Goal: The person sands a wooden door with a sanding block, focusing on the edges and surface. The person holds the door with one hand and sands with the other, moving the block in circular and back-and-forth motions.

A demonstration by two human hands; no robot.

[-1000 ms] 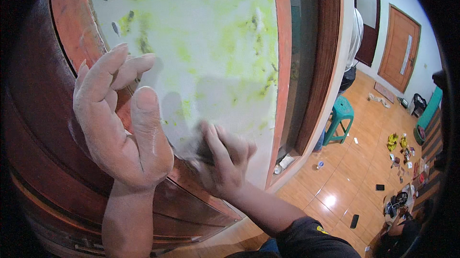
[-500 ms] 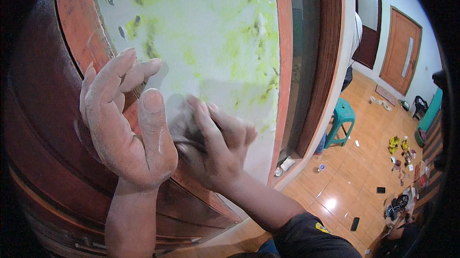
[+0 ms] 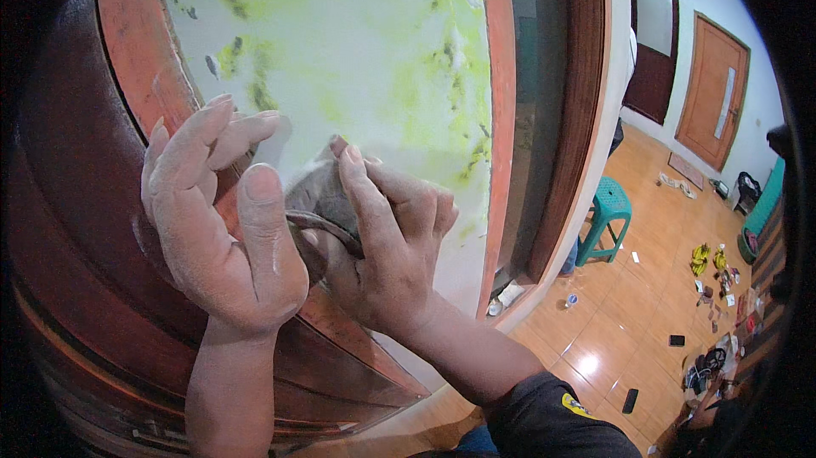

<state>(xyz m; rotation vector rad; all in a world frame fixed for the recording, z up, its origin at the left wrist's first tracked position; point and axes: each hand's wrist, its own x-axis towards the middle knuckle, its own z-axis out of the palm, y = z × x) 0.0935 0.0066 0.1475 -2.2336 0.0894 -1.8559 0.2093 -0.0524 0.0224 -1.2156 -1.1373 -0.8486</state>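
My left hand (image 3: 221,220), coated in pale dust, is open with bent, spread fingers against the orange-pink trim (image 3: 136,50) beside a dark wooden door (image 3: 76,271); whether the fingertips press on it I cannot tell. Just right of it, my right hand (image 3: 395,245) grips a dark grey folded sheet (image 3: 320,194), likewise dusty, over the white panel (image 3: 340,67) with yellow-green blotches and grey marks. The sheet's lower part is partly hidden behind my left hand.
Right of the panel stands a wood-framed window (image 3: 544,118). A teal stool (image 3: 612,194), a person's white sleeve (image 3: 631,54), bananas (image 3: 701,258), two phones (image 3: 631,400) and scattered items share the tiled floor area (image 3: 569,339). Another person (image 3: 705,420) is at lower right.
My right hand has moved upward on the panel with the grey sheet, which now shows less blurred. My left hand has shifted slightly down and right in view, keeping its shape.
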